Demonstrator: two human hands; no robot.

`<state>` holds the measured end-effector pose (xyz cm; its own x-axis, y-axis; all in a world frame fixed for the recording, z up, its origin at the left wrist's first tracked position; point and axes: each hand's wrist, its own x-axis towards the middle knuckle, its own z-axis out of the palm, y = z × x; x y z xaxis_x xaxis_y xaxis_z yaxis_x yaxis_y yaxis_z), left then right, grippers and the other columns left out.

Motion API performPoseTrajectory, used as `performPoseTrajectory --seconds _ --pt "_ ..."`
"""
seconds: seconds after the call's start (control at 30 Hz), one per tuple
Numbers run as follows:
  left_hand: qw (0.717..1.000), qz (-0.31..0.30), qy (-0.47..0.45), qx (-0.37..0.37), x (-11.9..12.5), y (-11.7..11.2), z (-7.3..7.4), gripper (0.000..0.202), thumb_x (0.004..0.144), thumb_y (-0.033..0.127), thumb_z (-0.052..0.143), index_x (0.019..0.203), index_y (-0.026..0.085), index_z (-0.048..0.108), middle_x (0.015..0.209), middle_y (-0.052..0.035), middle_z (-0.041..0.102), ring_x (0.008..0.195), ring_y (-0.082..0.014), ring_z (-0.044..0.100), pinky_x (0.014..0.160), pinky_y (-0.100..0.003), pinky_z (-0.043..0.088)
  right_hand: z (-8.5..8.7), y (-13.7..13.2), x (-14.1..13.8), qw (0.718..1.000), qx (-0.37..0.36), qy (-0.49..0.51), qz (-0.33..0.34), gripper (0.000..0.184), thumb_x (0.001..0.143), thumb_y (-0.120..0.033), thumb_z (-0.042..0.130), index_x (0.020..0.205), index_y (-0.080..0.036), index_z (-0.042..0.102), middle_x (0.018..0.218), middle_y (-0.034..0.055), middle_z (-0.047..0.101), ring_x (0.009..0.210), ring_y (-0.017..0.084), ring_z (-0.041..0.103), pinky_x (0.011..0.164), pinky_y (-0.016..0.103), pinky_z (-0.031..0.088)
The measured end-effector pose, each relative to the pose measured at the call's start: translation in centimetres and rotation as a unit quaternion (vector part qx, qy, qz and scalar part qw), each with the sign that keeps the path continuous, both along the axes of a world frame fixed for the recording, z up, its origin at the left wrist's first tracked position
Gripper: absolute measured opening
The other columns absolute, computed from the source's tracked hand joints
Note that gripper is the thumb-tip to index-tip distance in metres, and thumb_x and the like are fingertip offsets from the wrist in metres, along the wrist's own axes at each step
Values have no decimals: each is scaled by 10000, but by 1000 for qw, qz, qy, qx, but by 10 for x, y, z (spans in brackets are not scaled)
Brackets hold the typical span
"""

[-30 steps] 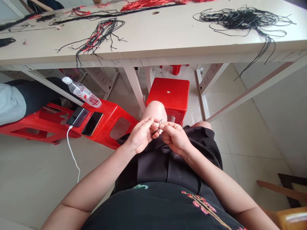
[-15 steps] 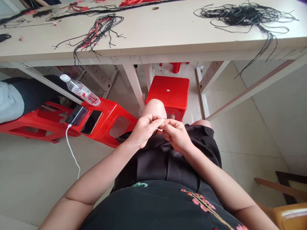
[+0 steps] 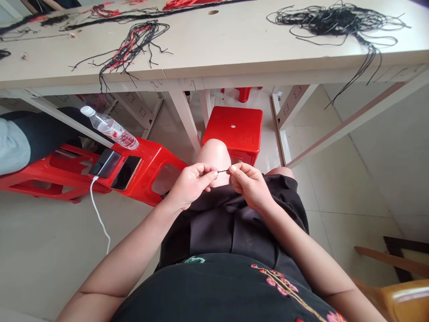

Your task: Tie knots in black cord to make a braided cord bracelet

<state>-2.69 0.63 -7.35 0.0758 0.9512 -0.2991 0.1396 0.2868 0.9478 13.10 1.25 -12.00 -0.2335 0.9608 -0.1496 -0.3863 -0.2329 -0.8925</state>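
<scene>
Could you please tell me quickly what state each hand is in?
Left hand: closed, pinching one end of the black cord.
Right hand: closed, pinching its other end.

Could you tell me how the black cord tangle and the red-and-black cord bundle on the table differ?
The tangle is all black; the bundle mixes red and black. The tangle spreads in loose loops; the bundle runs straighter. Both are thin cords.
</scene>
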Motion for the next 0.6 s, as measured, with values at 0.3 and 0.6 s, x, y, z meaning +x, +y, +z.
performPoseTrajectory --seconds 0.3,0.6 --pt "985 0 94 143 -7 -1 6 141 693 201 691 809 168 618 817 -21 639 785 -139 610 744 -241 493 13 17 31 953 152 -262 -15 336 817 -483 556 694 -176 615 588 0 519 551 116 457 539 259 377" --pt "987 -20 44 151 -4 -4 22 191 701 163 684 858 185 579 781 25 593 755 -89 600 709 -198 522 15 -2 0 884 395 -247 -46 89 823 -239 595 898 -192 586 824 38 633 741 139 580 680 271 474"
